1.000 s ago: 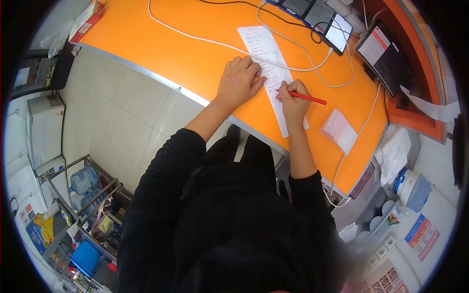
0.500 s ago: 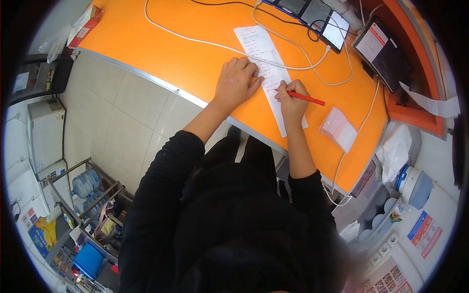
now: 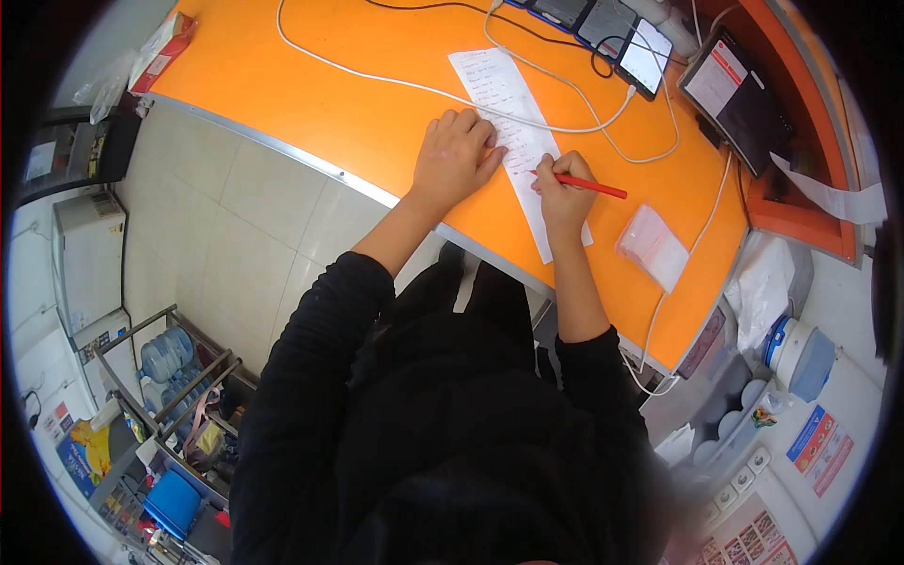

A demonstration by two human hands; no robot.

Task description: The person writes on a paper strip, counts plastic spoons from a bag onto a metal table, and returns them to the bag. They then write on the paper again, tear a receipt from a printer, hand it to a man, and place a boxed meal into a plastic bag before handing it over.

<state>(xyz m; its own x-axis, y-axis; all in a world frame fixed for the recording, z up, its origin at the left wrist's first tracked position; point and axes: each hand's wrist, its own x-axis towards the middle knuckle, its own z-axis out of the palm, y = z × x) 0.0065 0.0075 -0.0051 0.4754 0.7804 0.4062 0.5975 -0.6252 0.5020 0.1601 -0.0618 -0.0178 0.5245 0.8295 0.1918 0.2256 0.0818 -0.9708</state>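
A long white paper strip (image 3: 513, 122) with handwritten lines lies slantwise on the orange table (image 3: 348, 113). My right hand (image 3: 565, 193) is closed round a red pen (image 3: 595, 185), whose tip meets the lower part of the paper. At the paper's left edge rests my left hand (image 3: 457, 160), palm down with its fingers curled and its thumb stretched toward the writing; nothing shows in it. A white cable (image 3: 414, 87) crosses over the paper above both hands.
Right of my right hand lies a pink and white packet (image 3: 653, 247). Several devices, including a lit phone (image 3: 646, 58), line the back edge. A dark tablet (image 3: 736, 102) stands at the right. A red and white box (image 3: 165, 55) sits far left.
The pen and my right hand have shifted very slightly to the right along the paper. My left hand stays in nearly the same place.
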